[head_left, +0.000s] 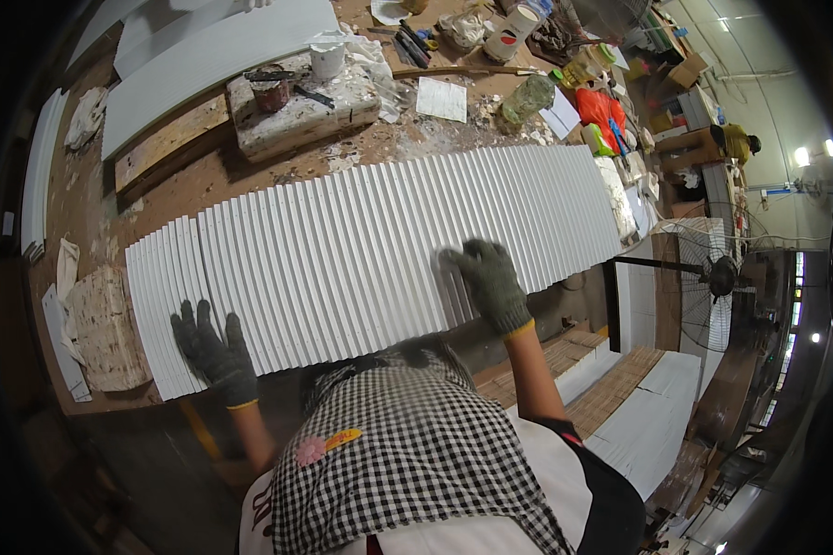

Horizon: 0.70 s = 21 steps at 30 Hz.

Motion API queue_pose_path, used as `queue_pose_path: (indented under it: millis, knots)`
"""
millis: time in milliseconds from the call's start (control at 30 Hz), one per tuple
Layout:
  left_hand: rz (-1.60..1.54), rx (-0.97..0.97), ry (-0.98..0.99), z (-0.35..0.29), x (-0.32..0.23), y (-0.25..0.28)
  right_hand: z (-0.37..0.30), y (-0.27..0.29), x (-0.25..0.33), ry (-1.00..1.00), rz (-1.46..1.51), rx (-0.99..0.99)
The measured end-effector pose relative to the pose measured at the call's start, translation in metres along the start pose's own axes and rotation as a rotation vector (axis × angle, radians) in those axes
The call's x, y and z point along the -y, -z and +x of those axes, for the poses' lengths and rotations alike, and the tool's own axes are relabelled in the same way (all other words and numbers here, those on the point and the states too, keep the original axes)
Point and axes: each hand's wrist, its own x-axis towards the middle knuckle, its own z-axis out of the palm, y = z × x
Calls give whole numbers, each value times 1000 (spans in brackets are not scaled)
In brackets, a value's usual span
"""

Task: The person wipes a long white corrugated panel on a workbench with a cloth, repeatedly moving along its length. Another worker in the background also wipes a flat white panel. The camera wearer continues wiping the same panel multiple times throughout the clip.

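Observation:
A long row of narrow white slats (361,250) lies side by side across the worktable, with a slightly stepped group at its left end. My left hand (215,356), in a dark grey-green knitted glove with a yellow cuff, rests flat on the slats near that left end, fingers spread. Over the near edge of the row, right of its middle, is my right hand (492,285) in a matching glove. Its fingers are curled down against the slats. Whatever may be under them is hidden.
Behind the slats stands a paint-stained block (296,125) with a white cup (327,57) and a dark red pot (270,95). Long white boards (217,69) lie far left. A green bottle (528,102) and red bag (602,116) sit far right. A fan (720,276) stands right.

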Motion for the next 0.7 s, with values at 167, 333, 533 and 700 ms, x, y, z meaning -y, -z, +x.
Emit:
queue_pose_path:
  millis: [167, 333, 533, 700]
  knots:
    - [-11, 82, 51, 2, 8, -30, 141, -41, -44, -90, 121, -84]
    - [30, 52, 38, 1, 7, -32, 203, -48, -58, 34, -109, -204]
    - [13, 20, 28, 3, 5, -34, 53, -13, -30, 83, -45, 7]
    - [-2, 59, 42, 6, 4, -31, -89, 37, 6, -86, -23, 335]
